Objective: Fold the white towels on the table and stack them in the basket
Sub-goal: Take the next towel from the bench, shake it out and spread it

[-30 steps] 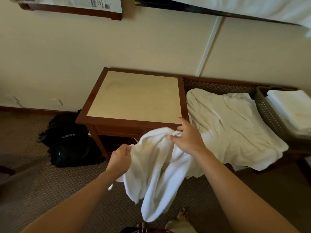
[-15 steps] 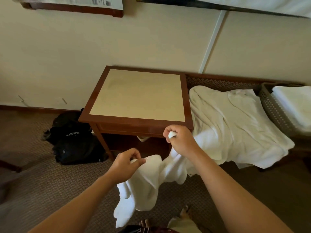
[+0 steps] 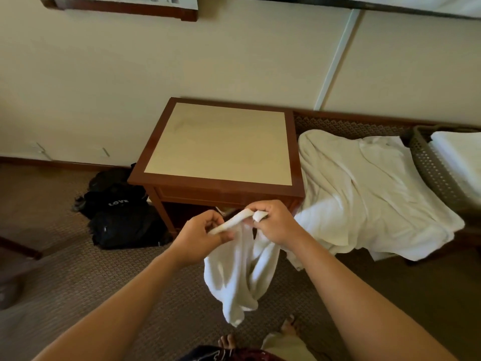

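Note:
A small white towel hangs in front of the table, bunched and dangling toward the floor. My left hand pinches its top edge on the left. My right hand grips the same edge, with a towel corner poking out of the fist. Both hands are close together just below the front rim of the brown table, whose beige top is bare. A large white towel lies spread and rumpled on the bench to the right. The woven basket at far right holds folded white towels.
A black bag lies on the carpet left of the table, against the wall. My bare feet show at the bottom edge. The wall stands right behind the table and bench.
My left hand has risen and closed in on my right hand, taking hold of the towel's top edge. The towel now hangs from both hands below the table's front.

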A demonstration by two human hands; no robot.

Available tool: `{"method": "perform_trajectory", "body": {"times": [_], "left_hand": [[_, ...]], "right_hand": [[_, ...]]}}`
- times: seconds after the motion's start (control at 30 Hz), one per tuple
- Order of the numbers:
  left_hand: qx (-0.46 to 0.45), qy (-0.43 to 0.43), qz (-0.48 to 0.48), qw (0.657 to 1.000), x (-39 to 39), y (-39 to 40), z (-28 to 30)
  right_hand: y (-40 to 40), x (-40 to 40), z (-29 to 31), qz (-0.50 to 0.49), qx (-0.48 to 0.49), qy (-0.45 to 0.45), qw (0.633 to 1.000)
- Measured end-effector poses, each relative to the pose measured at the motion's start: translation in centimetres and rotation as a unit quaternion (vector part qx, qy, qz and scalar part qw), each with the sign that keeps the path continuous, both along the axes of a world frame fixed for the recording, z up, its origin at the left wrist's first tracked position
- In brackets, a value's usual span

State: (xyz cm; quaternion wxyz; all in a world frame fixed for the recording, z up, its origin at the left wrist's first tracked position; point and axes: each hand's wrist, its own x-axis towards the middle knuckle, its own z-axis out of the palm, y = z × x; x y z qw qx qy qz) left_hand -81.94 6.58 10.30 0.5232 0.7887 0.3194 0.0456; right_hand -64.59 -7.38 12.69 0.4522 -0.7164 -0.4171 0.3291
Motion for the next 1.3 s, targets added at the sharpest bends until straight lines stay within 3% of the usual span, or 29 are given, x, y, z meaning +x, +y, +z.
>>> {"method": "perform_trajectory", "body": {"times": [0.13,0.27,0.37,0.57,0.73,0.83,0.93,1.03,1.17,1.3], "left_hand": [[0.024,0.083,0.02,0.996,-2.8,0.5,-3.0],[0.047,0.062,0.113,0.991,-2.8,0.8,-2.7],[0.04,0.07,0.027,0.996,-1.2,-0.3,-1.4],[-0.135,0.038,0.022,0.99,0.9,-2.2,-0.7],[-0.313,-0.04,0.093,0.944,1.9,-3.3,-0.3],[-0.352,-0.077,0.103,0.927,1.8,-3.6,0.0],[-0.262,-0.044,0.048,0.963,1.2,-3.5,-0.9],[-0.094,-0.024,-0.06,0.993,0.5,-3.2,-1.8],[0.167,0.001,-0.19,0.968,0.3,-3.2,-1.0],[0.237,-0.065,-0.182,0.952,0.6,-2.4,-1.1]], "right_hand": [[-1.2,1.7,1.0,-0.101,0.018,0.091,0.991],[-1.5,2.5,-0.4,-0.182,-0.084,-0.008,0.98],[-1.4,1.2,-1.5,-0.212,-0.186,-0.032,0.959],[-0.6,-1.5,-2.0,-0.227,-0.164,0.06,0.958],[-0.6,-2.5,-2.3,-0.23,-0.083,0.088,0.966],[-1.0,-2.9,-2.9,-0.235,-0.047,0.084,0.967],[-1.6,-2.7,-3.7,-0.272,-0.041,0.128,0.953],[-2.2,-2.6,-4.2,-0.279,-0.042,0.198,0.939],[-2.8,-2.7,-4.6,-0.283,-0.04,0.278,0.917],[-2.8,-3.1,-4.6,-0.251,-0.033,0.282,0.925]]}}
